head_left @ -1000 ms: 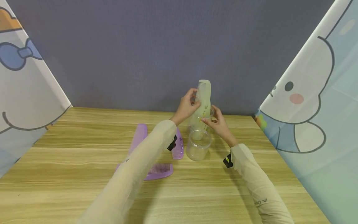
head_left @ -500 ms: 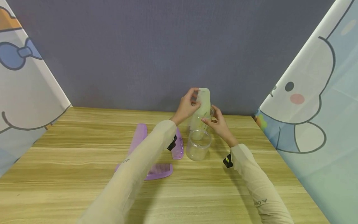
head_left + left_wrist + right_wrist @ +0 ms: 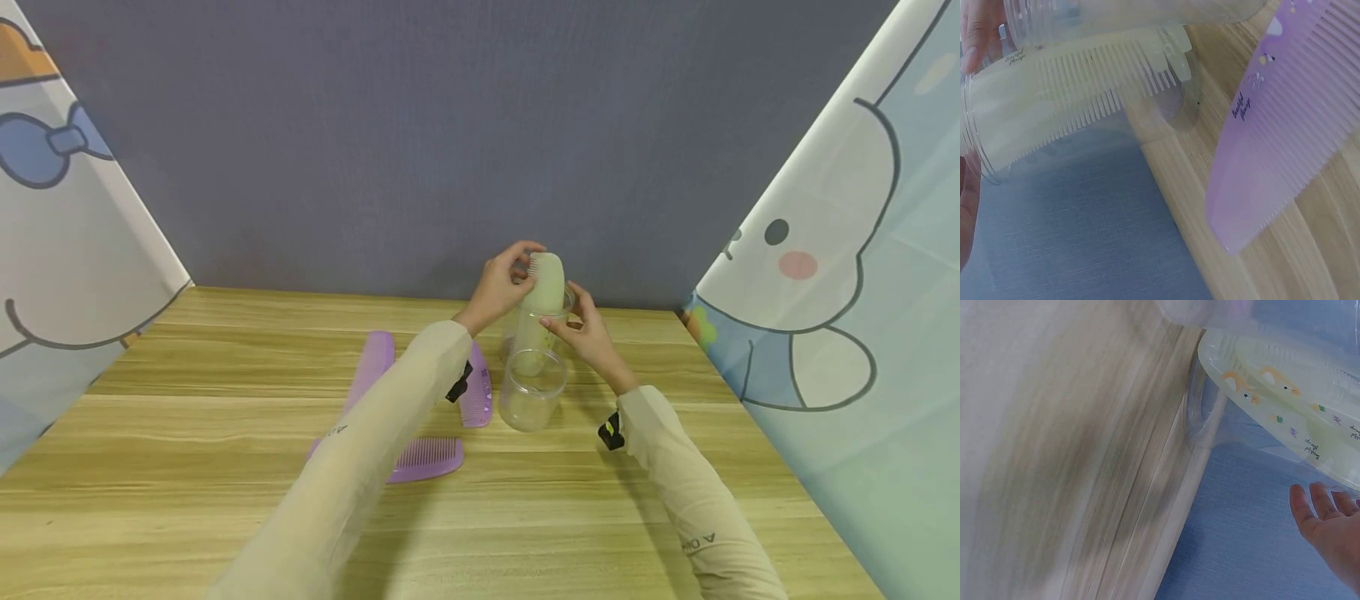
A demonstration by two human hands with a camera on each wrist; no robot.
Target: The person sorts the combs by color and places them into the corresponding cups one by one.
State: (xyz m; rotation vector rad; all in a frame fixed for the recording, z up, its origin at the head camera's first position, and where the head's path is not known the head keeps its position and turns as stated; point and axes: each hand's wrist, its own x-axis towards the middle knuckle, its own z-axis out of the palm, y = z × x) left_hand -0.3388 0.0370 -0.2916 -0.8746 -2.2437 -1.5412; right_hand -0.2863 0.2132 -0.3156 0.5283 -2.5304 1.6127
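Observation:
Two clear plastic cups stand one behind the other right of the table's middle in the head view. The rear cup (image 3: 1166,119) holds upright pale green combs (image 3: 547,287), whose toothed lower ends show through its wall in the left wrist view. My left hand (image 3: 497,287) pinches a pale green comb near its top, on the toothed side. With thumb and fingers, my right hand (image 3: 592,337) grips the rear cup's rim from the right. Just in front stands the other cup (image 3: 517,408). Small orange and green prints decorate the combs in the right wrist view.
Left of the cups lie a short purple comb (image 3: 476,396), a long purple comb (image 3: 375,358) and another purple comb (image 3: 427,473), partly under my left sleeve (image 3: 375,442). A dark wall (image 3: 375,150) rises behind the wooden table (image 3: 225,375); cartoon panels flank it.
The pale green comb in my left hand has gone down into the rear cup, its top now much lower. My left fingers shifted slightly at its top; the right hand stayed on the rim.

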